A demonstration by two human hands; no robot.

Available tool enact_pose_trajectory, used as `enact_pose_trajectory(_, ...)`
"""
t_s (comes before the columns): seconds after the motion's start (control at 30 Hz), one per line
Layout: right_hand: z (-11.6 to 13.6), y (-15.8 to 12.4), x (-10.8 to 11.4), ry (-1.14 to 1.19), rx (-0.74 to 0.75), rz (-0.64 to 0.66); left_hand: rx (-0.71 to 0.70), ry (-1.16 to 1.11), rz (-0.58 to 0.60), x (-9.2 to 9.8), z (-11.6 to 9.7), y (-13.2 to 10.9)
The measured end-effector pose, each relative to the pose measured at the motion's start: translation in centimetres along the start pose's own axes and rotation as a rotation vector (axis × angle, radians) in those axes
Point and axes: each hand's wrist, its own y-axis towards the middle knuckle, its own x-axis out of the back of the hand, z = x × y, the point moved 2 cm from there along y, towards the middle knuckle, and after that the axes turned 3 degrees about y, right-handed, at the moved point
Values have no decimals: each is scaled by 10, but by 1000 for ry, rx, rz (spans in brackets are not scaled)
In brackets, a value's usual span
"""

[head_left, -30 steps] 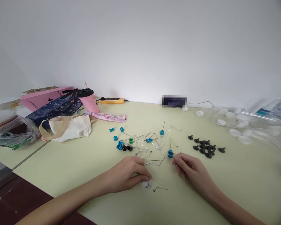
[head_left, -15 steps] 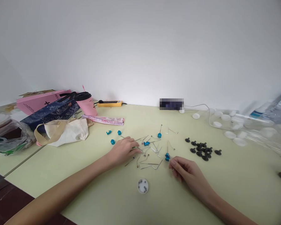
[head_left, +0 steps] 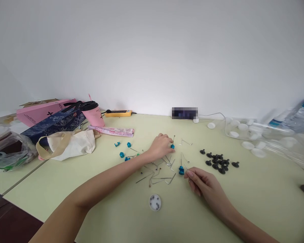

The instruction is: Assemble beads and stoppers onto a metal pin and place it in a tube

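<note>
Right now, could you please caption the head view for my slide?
Left hand beside a blue piece; right hand pinching a metal rod.

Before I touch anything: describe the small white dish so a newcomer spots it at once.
On the pale green table, find the person's right hand. The dish sits left of it, nearer the viewer than the scattered metal rods. Unlike those thin rods, it's round and white, with several small dark bits inside.
</note>
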Motion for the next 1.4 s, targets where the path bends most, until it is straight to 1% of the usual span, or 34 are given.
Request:
enact_pose_trajectory(0.1, -2, -1, 1, 11, 8, -14, 16, -86, 18, -11, -1, 17)
enact_pose_trajectory(0.17, -2, -2, 1, 19, 7, -26, 23, -174, 23, -8, -1, 17)
enact_pose_trajectory(0.2, -1, -2, 2, 26, 9, -36, 20, -218, 24, -4, -2, 12)
enact_pose_trajectory(0.3, 0, -3, 4, 49, 50, -76, -7, -428, 49, 12, -11, -14)
enact_pose_trajectory(0.37, 0, -3, 4, 35, 84, -98, 9, -862, 117, 18, -18, -40)
enact_pose_trajectory(0.4, 0, -4, 3, 23, 89, -98, 33, -987, 144, 18, -21, -52)
enact_pose_trajectory(0.43, -1, -5, 1, 17, 86, -91, 74, -1056, 155, 17, -23, -64)
enact_pose_trajectory(0.5, -1, -8, -5, 43, 62, -46, 150, -1119, 146, 13, -23, -81)
enact_pose_trajectory(0.57, 1, -11, -11, 97, 43, 12, 201, -1132, 147, 7, -22, -91)
enact_pose_trajectory(0.63, 3, -13, -16, 128, 31, 63, 232, -1111, 163, 4, -21, -94)
enact_pose_trajectory(0.83, 5, -14, -19, 135, -20, 114, 276, -1001, 223, -2, -22, -94)
enact_pose_trajectory(1.03, 4, -12, -17, 174, -39, 146, 224, -954, 204, -12, -19, -97)
enact_pose_trajectory(1.2, 5, -15, -16, 224, -79, 212, 105, -795, 161, -6, -25, -101)
enact_pose_trajectory(1.3, 6, -16, -16, 239, -99, 230, 92, -747, 202, -2, -29, -104)
enact_pose_trajectory(1.4, 5, -15, -17, 338, -168, 273, 77, -723, 241, 1, -31, -105)
